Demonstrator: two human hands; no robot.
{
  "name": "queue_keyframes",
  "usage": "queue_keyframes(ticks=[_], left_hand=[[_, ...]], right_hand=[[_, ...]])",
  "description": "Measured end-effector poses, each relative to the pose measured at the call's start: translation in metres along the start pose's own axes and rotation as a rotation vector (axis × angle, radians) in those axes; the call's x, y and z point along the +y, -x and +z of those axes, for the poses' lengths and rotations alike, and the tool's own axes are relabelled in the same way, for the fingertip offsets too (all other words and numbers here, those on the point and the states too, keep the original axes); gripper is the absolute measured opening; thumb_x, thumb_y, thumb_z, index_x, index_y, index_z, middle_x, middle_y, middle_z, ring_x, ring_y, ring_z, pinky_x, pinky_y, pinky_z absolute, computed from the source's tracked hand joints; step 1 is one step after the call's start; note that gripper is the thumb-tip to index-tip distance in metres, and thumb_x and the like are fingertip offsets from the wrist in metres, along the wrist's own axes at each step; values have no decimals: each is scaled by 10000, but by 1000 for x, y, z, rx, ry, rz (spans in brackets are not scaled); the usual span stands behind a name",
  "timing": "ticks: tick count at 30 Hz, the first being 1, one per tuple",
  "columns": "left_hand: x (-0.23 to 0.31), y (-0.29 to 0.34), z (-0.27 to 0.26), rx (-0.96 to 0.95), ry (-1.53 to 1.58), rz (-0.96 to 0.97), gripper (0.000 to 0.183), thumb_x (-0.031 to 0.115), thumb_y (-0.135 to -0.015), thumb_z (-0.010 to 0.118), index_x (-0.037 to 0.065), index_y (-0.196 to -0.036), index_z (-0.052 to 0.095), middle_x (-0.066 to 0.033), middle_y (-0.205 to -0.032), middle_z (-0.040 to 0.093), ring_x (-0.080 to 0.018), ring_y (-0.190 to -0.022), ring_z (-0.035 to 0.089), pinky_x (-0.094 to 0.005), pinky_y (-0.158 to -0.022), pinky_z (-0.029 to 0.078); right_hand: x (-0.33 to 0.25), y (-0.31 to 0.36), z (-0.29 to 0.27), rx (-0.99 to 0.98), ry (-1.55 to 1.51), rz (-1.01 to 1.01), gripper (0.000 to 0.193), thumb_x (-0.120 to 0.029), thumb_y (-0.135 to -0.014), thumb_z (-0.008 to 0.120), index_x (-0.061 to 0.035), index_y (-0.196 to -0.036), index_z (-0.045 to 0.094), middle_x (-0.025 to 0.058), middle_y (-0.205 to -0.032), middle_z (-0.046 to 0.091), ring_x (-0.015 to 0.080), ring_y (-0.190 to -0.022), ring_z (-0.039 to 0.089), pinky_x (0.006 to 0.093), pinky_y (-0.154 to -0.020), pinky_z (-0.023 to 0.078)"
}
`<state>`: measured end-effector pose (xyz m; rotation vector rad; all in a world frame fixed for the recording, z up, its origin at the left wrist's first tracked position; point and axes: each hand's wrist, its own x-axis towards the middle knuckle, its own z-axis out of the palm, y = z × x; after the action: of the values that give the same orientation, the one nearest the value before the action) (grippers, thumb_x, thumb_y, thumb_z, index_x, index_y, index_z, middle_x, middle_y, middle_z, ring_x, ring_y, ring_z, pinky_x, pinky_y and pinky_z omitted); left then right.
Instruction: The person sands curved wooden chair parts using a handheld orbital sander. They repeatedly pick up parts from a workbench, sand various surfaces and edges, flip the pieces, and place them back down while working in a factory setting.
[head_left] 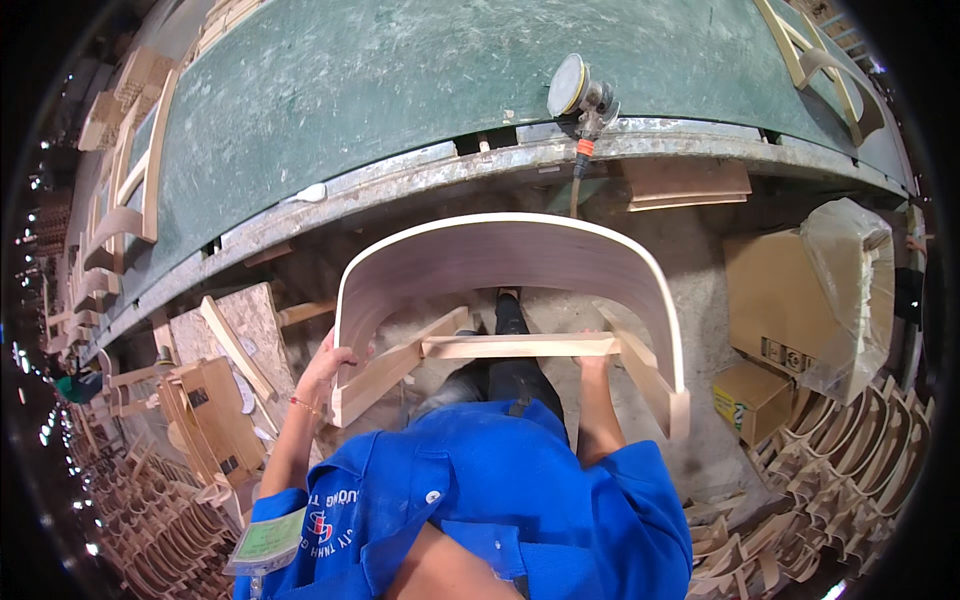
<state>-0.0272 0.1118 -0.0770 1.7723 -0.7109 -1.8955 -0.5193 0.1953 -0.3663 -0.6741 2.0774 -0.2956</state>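
In front of my body I hold a wooden chair frame with a wide, curved plywood backrest (510, 250). Two light wooden legs slant inside the curve, joined by a straight crossbar (520, 346). My left hand (325, 365) is closed round the left end of the frame, its thumb over the panel's edge. At the crossbar's right end, my right hand (592, 352) grips from beneath, with its fingers partly hidden by the wood. Beyond the frame, a hand-held disc sander (582, 98) lies on the bench's near edge, its round pad turned up.
A green-topped workbench (350, 100) spans the far side, with wooden frames (145, 170) at its left. To the right stand a cardboard box (765, 290) under clear plastic and a smaller box (755, 398). Curved wooden parts (860, 450) are stacked at lower right; boards lean at left.
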Motion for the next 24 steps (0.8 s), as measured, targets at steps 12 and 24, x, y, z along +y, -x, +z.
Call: queue_keyframes(ticks=[12,24], left_hand=[[-58,-52,-44,195,95,-114,582,-54,-639,502,33,-1213,501,-108,-1007,616,-237,-915,628,-339,-813,514],[-44,-40,-62,416,-16,37,709,517,-899,543,155,-1466,318,-109,-1494,317,-252,-1349,327,-452,-1082,270]], right_hand=[[16,-14,42,-1231,-1931,-162,247,-321,-904,504,-87,-941,575,100,-751,613,240,-672,626,401,-655,537],[-317,-47,-150,-82,-761,-488,423,-304,-907,631,-31,-1217,544,88,-997,634,143,-878,618,289,-734,540]])
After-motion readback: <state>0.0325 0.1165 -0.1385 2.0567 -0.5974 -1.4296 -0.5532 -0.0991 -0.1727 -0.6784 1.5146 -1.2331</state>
